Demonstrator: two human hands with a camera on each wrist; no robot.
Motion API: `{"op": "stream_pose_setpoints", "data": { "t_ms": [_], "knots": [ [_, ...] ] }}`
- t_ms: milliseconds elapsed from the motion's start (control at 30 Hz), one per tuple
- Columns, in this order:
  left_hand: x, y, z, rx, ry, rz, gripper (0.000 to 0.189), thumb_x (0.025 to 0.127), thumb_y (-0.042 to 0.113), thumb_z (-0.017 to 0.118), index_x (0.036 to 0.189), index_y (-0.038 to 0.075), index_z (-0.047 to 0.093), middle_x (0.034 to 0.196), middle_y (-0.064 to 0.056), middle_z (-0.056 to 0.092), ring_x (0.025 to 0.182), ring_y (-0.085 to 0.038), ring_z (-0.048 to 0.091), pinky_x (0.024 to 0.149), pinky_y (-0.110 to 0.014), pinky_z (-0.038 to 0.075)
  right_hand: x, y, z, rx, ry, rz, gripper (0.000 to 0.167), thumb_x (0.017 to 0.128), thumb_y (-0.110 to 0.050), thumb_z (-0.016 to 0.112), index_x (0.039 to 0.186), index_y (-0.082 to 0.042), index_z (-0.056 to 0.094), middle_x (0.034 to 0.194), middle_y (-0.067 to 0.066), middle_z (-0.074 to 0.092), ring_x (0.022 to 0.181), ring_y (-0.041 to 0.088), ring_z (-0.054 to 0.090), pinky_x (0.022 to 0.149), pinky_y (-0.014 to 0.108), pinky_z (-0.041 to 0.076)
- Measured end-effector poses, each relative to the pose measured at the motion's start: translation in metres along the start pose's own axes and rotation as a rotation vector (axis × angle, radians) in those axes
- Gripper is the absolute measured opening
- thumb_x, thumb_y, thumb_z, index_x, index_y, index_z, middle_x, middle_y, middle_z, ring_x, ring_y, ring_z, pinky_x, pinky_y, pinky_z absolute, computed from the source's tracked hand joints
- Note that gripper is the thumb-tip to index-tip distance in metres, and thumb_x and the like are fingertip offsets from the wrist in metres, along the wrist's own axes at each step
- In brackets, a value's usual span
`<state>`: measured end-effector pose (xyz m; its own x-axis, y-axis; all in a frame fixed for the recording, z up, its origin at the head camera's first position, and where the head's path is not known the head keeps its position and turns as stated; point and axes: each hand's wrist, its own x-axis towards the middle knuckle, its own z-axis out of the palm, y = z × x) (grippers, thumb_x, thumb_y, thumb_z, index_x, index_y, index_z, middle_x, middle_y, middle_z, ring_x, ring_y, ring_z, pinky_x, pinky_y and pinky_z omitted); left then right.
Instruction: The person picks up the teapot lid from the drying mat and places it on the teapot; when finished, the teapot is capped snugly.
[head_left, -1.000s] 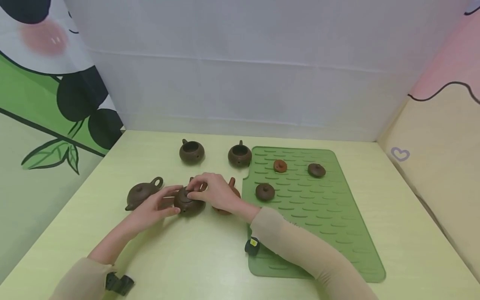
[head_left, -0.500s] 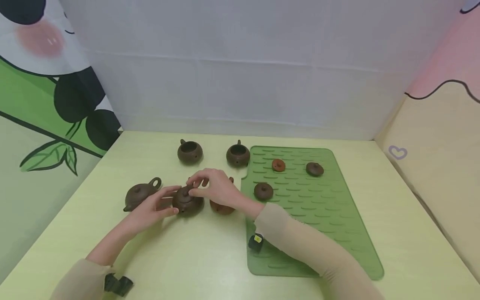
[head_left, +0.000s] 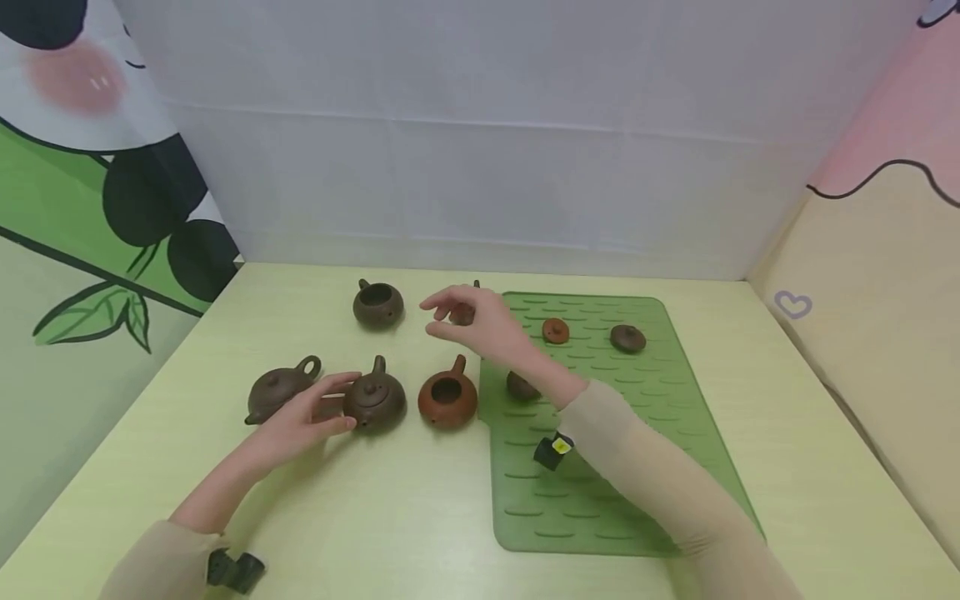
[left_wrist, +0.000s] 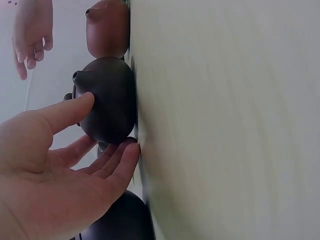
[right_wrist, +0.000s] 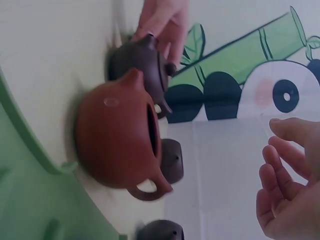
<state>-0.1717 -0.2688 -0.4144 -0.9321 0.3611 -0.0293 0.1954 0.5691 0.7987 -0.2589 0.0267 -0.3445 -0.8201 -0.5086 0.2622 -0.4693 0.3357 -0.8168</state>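
My left hand (head_left: 307,417) holds the side of a dark brown teapot (head_left: 378,404) on the table, thumb near its spout and fingers on its left flank. A lid with a round knob sits on this teapot. In the air over the green mat's left edge is my right hand (head_left: 483,325), its fingers loosely bent around nothing. It partly hides a lidless dark teapot at the back. Right of the held teapot stands a reddish-brown teapot (head_left: 447,404) with an uncovered mouth. A flatter, lidded dark teapot (head_left: 277,389) stands behind my left fingers.
Another lidless dark teapot (head_left: 378,308) stands at the back left. On the green mat (head_left: 585,500) lie a reddish lid (head_left: 556,331), a dark lid (head_left: 628,338) and a second dark lid (head_left: 520,386) partly behind my right forearm. A white cloth backdrop (head_left: 480,167) rises behind the table.
My right hand has let go of the held teapot's lid knob and moved right and away, uncovering the reddish-brown teapot. My left hand stays on the dark teapot.
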Motion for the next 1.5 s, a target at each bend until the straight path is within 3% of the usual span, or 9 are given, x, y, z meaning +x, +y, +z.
{"op": "stream_pose_setpoints", "data": {
  "t_ms": [233,433,533,700,833,1100,1267,1500],
  "knots": [
    [0.0,0.002,-0.003,0.004,-0.029,-0.02,0.064,0.096,0.017,0.065,0.151,0.005,0.034,0.152,-0.027,0.039,0.132,-0.05,0.049,0.101,-0.055,0.049,-0.007,0.005,-0.034,-0.001,0.063,0.017,0.027,0.091,-0.022,0.072,0.118,-0.019,0.07,0.099,0.001,0.069,0.09,0.015,0.062,0.083,0.034,0.052],
    [-0.001,0.006,-0.005,-0.004,-0.074,-0.023,0.07,0.099,0.023,0.061,0.154,0.002,0.024,0.157,-0.029,0.027,0.136,-0.053,0.041,0.103,-0.056,0.047,-0.01,0.026,-0.062,-0.042,0.14,0.01,0.028,0.092,-0.02,0.07,0.12,-0.016,0.07,0.104,0.007,0.07,0.093,0.018,0.064,0.085,0.038,0.053],
    [-0.001,0.012,-0.005,0.045,-0.015,-0.002,0.07,0.099,0.024,0.06,0.154,0.002,0.024,0.157,-0.028,0.029,0.14,-0.052,0.036,0.107,-0.059,0.042,-0.012,0.04,-0.076,-0.055,0.176,0.019,0.029,0.093,-0.02,0.07,0.121,-0.015,0.069,0.105,0.011,0.069,0.095,0.021,0.063,0.086,0.04,0.053],
    [0.007,0.034,0.002,0.132,0.16,0.114,0.064,0.096,0.02,0.065,0.151,0.005,0.035,0.153,-0.02,0.038,0.143,-0.041,0.035,0.112,-0.055,0.037,-0.017,0.058,-0.095,-0.099,0.227,0.042,0.029,0.095,-0.024,0.067,0.123,-0.016,0.068,0.104,0.011,0.067,0.096,0.022,0.061,0.088,0.042,0.052],
    [0.018,0.048,0.014,0.139,0.202,0.222,0.063,0.093,0.016,0.07,0.148,0.01,0.041,0.154,-0.016,0.036,0.139,-0.035,0.043,0.108,-0.05,0.043,-0.021,0.073,-0.103,-0.121,0.259,0.053,0.03,0.095,-0.022,0.066,0.124,-0.015,0.067,0.104,0.012,0.066,0.094,0.022,0.061,0.085,0.04,0.051],
    [0.038,0.064,0.034,0.228,0.119,0.282,0.069,0.087,0.018,0.076,0.147,0.009,0.044,0.154,-0.016,0.038,0.137,-0.036,0.046,0.11,-0.057,0.041,-0.033,0.103,-0.111,-0.159,0.262,0.104,0.032,0.096,-0.019,0.066,0.127,-0.014,0.064,0.106,0.012,0.065,0.094,0.022,0.061,0.085,0.037,0.052],
    [0.047,0.068,0.037,0.205,0.041,0.287,0.073,0.084,0.016,0.078,0.147,0.007,0.043,0.156,-0.015,0.035,0.128,-0.035,0.057,0.109,-0.054,0.043,-0.041,0.113,-0.113,-0.245,0.182,0.172,0.035,0.096,-0.02,0.065,0.131,-0.016,0.062,0.11,0.01,0.066,0.099,0.025,0.063,0.085,0.039,0.052],
    [0.062,0.065,0.033,0.234,-0.069,0.272,0.071,0.085,0.021,0.078,0.146,0.006,0.046,0.155,-0.017,0.038,0.129,-0.033,0.057,0.112,-0.056,0.038,-0.049,0.121,-0.113,-0.317,0.074,0.202,0.038,0.096,-0.019,0.064,0.134,-0.015,0.06,0.119,0.015,0.066,0.106,0.029,0.063,0.089,0.046,0.052]
  ]
}}
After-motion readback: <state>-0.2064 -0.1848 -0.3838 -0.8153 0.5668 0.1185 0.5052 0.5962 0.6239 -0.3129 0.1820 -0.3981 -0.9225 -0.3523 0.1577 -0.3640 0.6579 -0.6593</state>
